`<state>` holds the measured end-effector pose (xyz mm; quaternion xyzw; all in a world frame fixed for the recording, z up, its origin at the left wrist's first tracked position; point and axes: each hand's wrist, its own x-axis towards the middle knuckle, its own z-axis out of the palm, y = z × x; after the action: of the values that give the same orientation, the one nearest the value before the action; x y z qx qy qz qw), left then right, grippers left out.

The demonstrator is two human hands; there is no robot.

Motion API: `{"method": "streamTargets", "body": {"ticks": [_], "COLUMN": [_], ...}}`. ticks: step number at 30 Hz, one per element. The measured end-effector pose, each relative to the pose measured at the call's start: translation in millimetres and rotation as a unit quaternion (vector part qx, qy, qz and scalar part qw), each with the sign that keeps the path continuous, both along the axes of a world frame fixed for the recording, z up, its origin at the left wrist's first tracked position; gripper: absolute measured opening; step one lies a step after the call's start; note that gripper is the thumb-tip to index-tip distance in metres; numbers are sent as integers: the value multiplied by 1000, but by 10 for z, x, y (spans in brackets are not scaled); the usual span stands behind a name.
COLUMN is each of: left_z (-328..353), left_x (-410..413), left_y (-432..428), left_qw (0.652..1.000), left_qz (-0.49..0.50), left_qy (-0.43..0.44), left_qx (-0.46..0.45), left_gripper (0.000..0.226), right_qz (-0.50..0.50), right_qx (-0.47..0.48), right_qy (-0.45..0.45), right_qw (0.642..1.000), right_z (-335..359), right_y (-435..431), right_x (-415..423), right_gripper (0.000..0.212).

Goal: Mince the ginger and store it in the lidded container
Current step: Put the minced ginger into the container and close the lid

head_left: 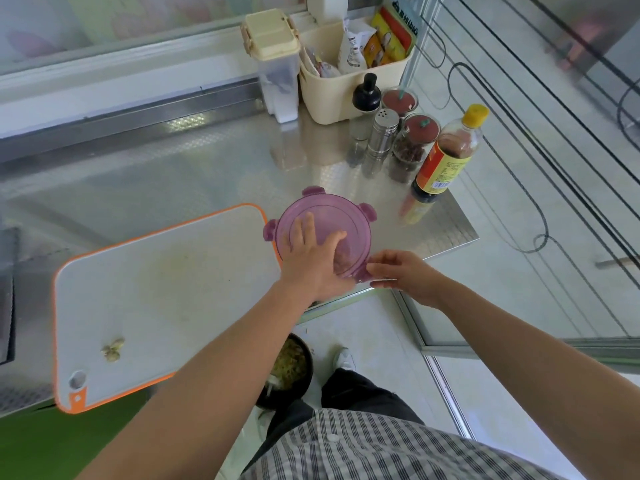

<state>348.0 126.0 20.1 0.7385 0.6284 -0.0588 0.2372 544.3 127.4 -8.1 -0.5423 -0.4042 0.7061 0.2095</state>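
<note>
I locate the round purple plastic lidded container (341, 216) on the stainless steel counter (173, 168), just right of the orange-rimmed white plastic cutting board (156, 299). My left hand (311, 263) lies on its lid; my right hand (403, 271) pinches its front edge. The yellow-capped dark sauce bottle (446, 157) stands behind it, to the right

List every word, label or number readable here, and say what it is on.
No text here reads clearly.
The sauce bottle label: print and a barcode, too small to read.
The packets in the cream caddy: printed, but too blurred to read.
The purple lid: no text seen.
</note>
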Motion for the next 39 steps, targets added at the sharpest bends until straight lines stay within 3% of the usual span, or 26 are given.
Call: {"method": "streamTargets", "body": {"ticks": [4,8,10,13,15,20,22,24,27,29,32,39], "left_z": [-107,-158,-195,-200,-176,-128,-85,-33,-47,-101,-165,-137], "left_x": [138,181,196,192,178,-28,-92,-31,160,212,241,216], "left_y": [-82,-109,-113,-94,-65,50,101,96,29,-16,-9,79], "left_qw": [997,992,989,986,984,984,989,999,996,992,990,991], "left_qz": [30,26,21,-9,-34,-104,-99,-1,74,83,81,-1], "left_qy": [6,46,74,118,137,109,82,14,26,46,61,115], "left_qx": [70,113,124,120,108,92,73,29,40,78,93,66], "left_gripper": [92,87,97,109,108,109,106,94,100,109,119,119], "right_qz": [50,-82,-119,-64,-55,-98,-70,-13,65,37,-39,-26], "right_qx": [50,96,131,164,157,127,104,87,70,72,72,62], "right_qy": [-58,-127,-160,-154,-135,-142,-85,-49,-92,-136,-114,-90], "right_qw": [996,984,971,972,977,977,989,995,991,987,990,994], "right_z": [22,50,23,24,10,-44,-35,24,66,51,65,24], "right_y": [50,132,200,268,300,268,243,249,312,358,391,392], "right_x": [14,-26,-28,-82,-137,-147,-82,-1,78,63,-35,-185], "right_gripper": [16,22,36,53,49,2,10,11,13,21,35,40]}}
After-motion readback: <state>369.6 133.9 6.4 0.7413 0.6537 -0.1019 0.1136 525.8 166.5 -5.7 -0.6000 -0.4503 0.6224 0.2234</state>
